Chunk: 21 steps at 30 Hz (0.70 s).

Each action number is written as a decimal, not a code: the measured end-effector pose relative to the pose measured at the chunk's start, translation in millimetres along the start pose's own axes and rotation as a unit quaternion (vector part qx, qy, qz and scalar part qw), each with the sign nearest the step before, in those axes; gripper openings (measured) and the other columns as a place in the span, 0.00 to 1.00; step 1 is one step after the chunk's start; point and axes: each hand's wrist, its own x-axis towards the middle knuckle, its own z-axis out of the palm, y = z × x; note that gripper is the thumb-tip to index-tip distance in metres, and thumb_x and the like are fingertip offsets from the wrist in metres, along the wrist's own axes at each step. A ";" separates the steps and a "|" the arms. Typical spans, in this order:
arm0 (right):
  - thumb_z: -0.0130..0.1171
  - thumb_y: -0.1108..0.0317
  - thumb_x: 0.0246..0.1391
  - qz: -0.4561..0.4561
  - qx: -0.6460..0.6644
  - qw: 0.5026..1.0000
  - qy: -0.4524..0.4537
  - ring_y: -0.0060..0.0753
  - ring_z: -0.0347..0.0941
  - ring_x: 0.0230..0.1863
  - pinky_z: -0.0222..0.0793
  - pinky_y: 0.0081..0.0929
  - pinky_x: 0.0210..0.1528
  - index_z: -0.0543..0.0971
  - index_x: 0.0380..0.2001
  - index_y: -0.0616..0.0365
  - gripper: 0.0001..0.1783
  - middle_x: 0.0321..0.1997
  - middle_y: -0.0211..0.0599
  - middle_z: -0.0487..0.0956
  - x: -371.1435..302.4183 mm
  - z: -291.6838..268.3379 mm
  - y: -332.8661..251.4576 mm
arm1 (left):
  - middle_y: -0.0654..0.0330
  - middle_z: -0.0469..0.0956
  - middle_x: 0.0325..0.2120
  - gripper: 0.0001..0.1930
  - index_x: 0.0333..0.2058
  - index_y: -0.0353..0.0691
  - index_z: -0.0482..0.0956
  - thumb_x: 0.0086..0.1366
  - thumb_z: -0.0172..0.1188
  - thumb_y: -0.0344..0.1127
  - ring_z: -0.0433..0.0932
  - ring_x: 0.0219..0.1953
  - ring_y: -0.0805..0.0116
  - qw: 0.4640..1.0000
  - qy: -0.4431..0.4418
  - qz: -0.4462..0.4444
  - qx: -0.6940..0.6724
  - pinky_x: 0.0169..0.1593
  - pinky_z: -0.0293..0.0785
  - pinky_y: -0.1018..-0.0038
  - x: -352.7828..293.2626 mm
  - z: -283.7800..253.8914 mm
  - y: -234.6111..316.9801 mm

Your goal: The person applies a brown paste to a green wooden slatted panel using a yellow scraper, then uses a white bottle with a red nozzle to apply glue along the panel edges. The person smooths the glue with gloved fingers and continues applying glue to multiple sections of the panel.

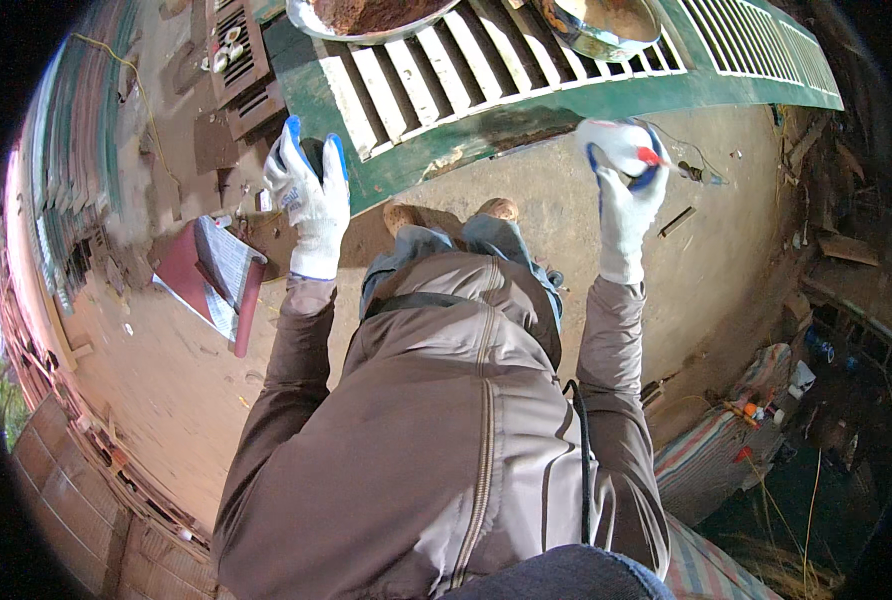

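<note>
My left hand (311,195), in a white knit glove with blue on the fingertips and cuff edge, is raised with the thumb and fingers apart and nothing in them. It is near the left end of a green louvred panel (476,140) with whitish slats, which runs across in front of me. My right hand (621,215), gloved the same way, has its fingers curled round a small white rounded object (611,143) with a red part; blur hides its exact kind. That hand is by the panel's near edge, towards the right.
A basin (366,38) of reddish-brown material and a round tin (616,45) stand on the panel. A crumpled red and printed sheet (211,275) lies on the floor at left. Stacked corrugated sheets (76,160) stand far left; a striped tarp (716,430) lies at right.
</note>
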 end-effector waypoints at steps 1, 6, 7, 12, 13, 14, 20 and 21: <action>0.75 0.83 0.46 0.007 0.039 0.999 0.023 0.36 0.77 0.57 0.78 0.33 0.60 0.70 0.65 0.60 0.41 0.59 0.42 0.78 -2.7 -8.7 8.1 | 0.47 0.71 0.57 0.31 0.67 0.44 0.69 0.70 0.64 0.48 0.67 0.61 0.46 0.999 0.017 0.011 0.037 0.63 0.62 0.48 0.2 -3.8 4.7; 0.75 0.82 0.48 0.098 0.035 0.985 0.136 0.33 0.77 0.55 0.77 0.33 0.59 0.73 0.61 0.63 0.36 0.57 0.40 0.78 -41.5 -65.3 37.4 | 0.54 0.75 0.55 0.20 0.54 0.55 0.85 0.63 0.71 0.46 0.68 0.61 0.50 0.984 -0.019 0.144 0.105 0.65 0.61 0.52 5.6 -38.6 74.4; 0.76 0.81 0.48 0.115 0.017 0.981 0.154 0.33 0.77 0.55 0.77 0.33 0.60 0.73 0.60 0.63 0.36 0.56 0.40 0.78 -51.4 -76.3 44.8 | 0.57 0.76 0.54 0.18 0.50 0.57 0.87 0.61 0.72 0.46 0.68 0.60 0.50 0.981 -0.026 0.176 0.079 0.65 0.61 0.52 6.7 -36.5 90.8; 0.78 0.78 0.48 0.198 -0.051 0.961 0.184 0.32 0.75 0.55 0.75 0.31 0.61 0.73 0.60 0.63 0.36 0.55 0.39 0.78 -76.4 -106.9 74.7 | 0.68 0.80 0.50 0.10 0.37 0.63 0.91 0.56 0.74 0.49 0.67 0.61 0.52 0.962 -0.060 0.265 -0.011 0.62 0.60 0.52 5.8 4.7 162.3; 0.79 0.77 0.48 0.196 0.007 0.965 0.174 0.32 0.75 0.56 0.74 0.31 0.61 0.73 0.60 0.64 0.37 0.56 0.39 0.78 -77.7 -110.5 78.4 | 0.67 0.81 0.50 0.10 0.37 0.62 0.91 0.55 0.74 0.49 0.68 0.61 0.52 0.959 -0.068 0.277 -0.002 0.63 0.61 0.53 7.7 12.3 177.2; 0.79 0.77 0.48 0.191 0.006 0.967 0.171 0.32 0.75 0.56 0.75 0.31 0.61 0.73 0.60 0.64 0.37 0.56 0.39 0.78 -76.2 -113.6 82.9 | 0.67 0.81 0.50 0.11 0.38 0.61 0.91 0.55 0.74 0.48 0.69 0.60 0.51 0.955 -0.076 0.287 0.004 0.64 0.62 0.53 9.1 18.9 189.9; 0.78 0.78 0.48 0.183 0.012 0.971 0.155 0.33 0.76 0.56 0.77 0.32 0.59 0.73 0.61 0.63 0.37 0.57 0.40 0.78 -56.0 -130.1 97.5 | 0.71 0.81 0.51 0.08 0.34 0.60 0.91 0.55 0.72 0.50 0.68 0.62 0.53 0.950 -0.104 0.288 0.059 0.61 0.60 0.45 7.9 57.1 214.5; 0.78 0.77 0.49 0.182 0.027 0.971 0.152 0.33 0.76 0.56 0.77 0.32 0.59 0.73 0.61 0.63 0.37 0.57 0.41 0.78 -53.1 -132.6 98.8 | 0.73 0.81 0.51 0.07 0.33 0.61 0.90 0.56 0.72 0.49 0.69 0.61 0.53 0.950 -0.098 0.291 0.062 0.60 0.62 0.47 8.0 57.0 215.5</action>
